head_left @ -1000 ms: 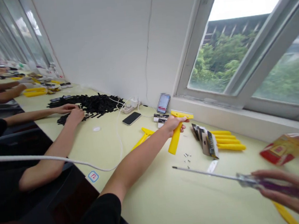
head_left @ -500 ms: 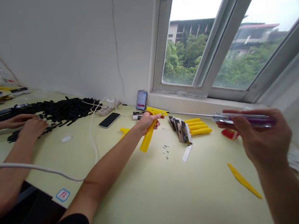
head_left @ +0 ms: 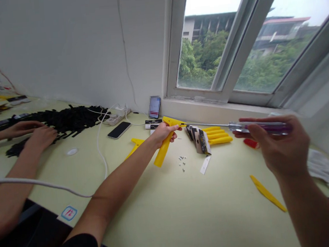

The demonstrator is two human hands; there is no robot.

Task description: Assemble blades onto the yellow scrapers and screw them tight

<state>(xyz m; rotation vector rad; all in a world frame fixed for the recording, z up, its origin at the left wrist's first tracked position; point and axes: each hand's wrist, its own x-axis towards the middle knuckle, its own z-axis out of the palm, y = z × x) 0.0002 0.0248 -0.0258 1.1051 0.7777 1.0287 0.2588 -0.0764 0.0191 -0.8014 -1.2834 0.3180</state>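
Observation:
My left hand (head_left: pixel 165 134) is wrapped round a yellow plastic scraper handle (head_left: pixel 162 154), its wide head pointing up and right. In my right hand (head_left: pixel 284 143) lies a screwdriver (head_left: pixel 239 126) with a clear and purple grip and a long metal shaft. The shaft's tip meets the end of the yellow head near my left fingers; the exact contact is too small to make out. Below the handle, several small screws and nuts (head_left: pixel 182 161) are scattered on the table. A second yellow piece (head_left: pixel 136 144) lies partly hidden behind my left forearm.
Carded packages (head_left: pixel 202 141) with yellow handles (head_left: pixel 219 135) lie beneath the screwdriver shaft. A yellow blade-like piece (head_left: pixel 267 193), a white strip (head_left: pixel 205 165) and a red object (head_left: pixel 251 143) are nearby. Left are a phone (head_left: pixel 119 130), a white cable (head_left: pixel 99 144) and a co-worker's hands (head_left: pixel 40 135) at black strips (head_left: pixel 66 122).
My right hand and the screwdriver have shifted slightly left. My left hand still grips the yellow handle in nearly the same place. The co-worker's hands have moved a little right.

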